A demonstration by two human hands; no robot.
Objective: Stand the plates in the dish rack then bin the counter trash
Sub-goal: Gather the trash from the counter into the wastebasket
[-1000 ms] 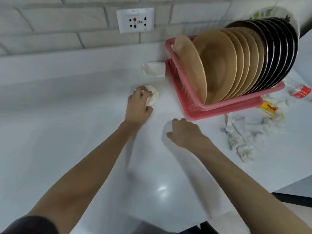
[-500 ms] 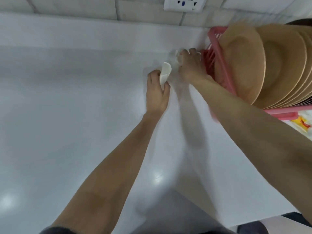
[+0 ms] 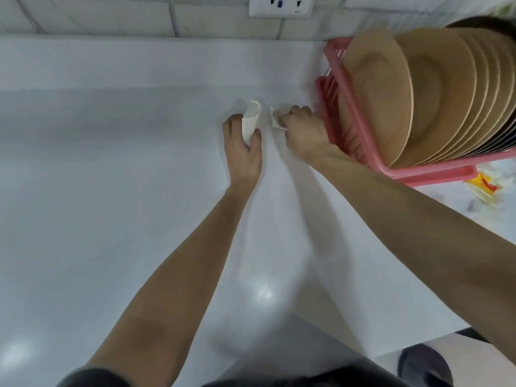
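Head view: left hand [image 3: 243, 152] clamps white crumpled tissue [image 3: 250, 120]; right hand [image 3: 303, 129], just beside, pinches second tissue [image 3: 276, 120]; pink dish rack [image 3: 332, 118] of tan plates [image 3: 391, 99] right of it.

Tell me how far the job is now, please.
Done: the plates stand in the pink rack. In hand: the left hand holds a white scrap, the right hand grips a tissue. Left: binning these and the yellow wrapper beside the rack.
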